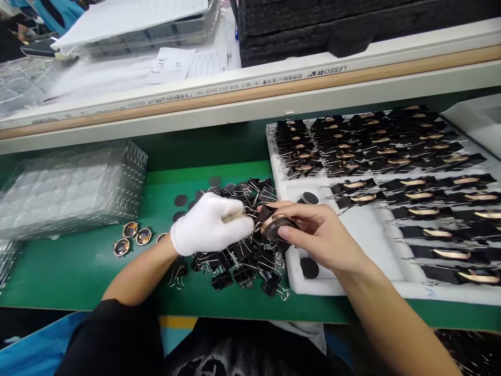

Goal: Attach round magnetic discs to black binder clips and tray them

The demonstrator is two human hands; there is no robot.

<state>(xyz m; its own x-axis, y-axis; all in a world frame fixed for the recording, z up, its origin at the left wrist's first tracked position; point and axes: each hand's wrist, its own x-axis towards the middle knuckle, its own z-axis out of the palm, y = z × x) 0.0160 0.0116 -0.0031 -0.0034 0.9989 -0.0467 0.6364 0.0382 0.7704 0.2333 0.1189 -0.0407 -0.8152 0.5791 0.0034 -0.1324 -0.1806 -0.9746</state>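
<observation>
My left hand (211,223), in a white glove, is closed in a pinch on a black binder clip (263,214) just above a heap of loose binder clips (238,261). My bare right hand (319,235) grips a round copper coil on a dark disc (276,225), held against that clip. Both hands meet over the green mat, at the left edge of a white foam tray (301,284).
The foam tray holds several rows of clipped coils (391,151) and a few loose black discs (310,267). Three bare coils (132,237) lie on the green mat (78,266) at the left. Clear blister trays (70,185) are stacked at far left. A shelf (250,99) runs overhead.
</observation>
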